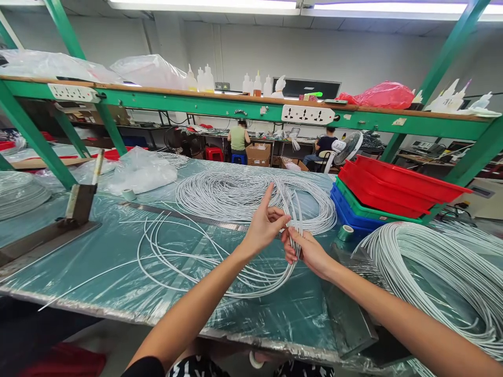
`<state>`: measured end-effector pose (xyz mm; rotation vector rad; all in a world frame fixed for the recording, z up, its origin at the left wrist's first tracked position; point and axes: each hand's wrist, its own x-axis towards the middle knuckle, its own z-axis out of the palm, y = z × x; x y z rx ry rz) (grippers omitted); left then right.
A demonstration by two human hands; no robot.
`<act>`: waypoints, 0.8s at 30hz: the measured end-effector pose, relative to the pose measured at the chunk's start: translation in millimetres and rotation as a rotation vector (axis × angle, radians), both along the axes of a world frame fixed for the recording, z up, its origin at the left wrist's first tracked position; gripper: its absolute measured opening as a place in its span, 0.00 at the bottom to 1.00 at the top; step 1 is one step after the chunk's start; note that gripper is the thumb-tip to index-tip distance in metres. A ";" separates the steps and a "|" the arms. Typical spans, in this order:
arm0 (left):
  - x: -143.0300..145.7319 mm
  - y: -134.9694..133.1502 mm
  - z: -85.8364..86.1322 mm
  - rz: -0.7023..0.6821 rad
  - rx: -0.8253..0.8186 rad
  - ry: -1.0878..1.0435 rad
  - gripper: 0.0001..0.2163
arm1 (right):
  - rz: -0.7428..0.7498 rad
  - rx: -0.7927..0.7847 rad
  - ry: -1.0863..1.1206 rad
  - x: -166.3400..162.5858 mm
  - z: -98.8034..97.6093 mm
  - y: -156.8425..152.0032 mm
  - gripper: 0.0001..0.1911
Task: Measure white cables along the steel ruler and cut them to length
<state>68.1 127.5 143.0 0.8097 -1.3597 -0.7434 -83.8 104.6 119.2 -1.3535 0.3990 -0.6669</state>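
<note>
A bundle of thin white cables (pixel 271 290) loops over the plastic-covered table in front of me, its loose ends spread to the left. My right hand (pixel 306 250) is closed around the upright part of this bundle. Just left of it, my left hand (pixel 268 220) pinches at the same cables between thumb and curled fingers, while its index finger points up and away. What exactly sits in that pinch is partly hidden by the fingers. Behind both hands lies a large coil of white cable (pixel 220 196).
Stacked red trays (pixel 393 183) stand at the right above green and blue ones, near a green tape roll (pixel 346 233). Another cable coil (pixel 393 262) lies at right. A steel ruler (pixel 184 214) crosses the table. A metal cutter-like tool (pixel 74 214) is at left. Two people sit farther back.
</note>
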 end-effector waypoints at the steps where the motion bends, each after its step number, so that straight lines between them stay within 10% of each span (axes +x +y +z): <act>1: 1.2 0.0 1.2 -0.024 0.010 -0.006 0.45 | 0.004 -0.001 0.001 -0.1 -0.6 -0.8 0.26; 24: 1.5 3.8 -5.5 0.011 -0.023 -0.240 0.18 | -0.032 0.003 0.000 -1.6 1.6 2.6 0.27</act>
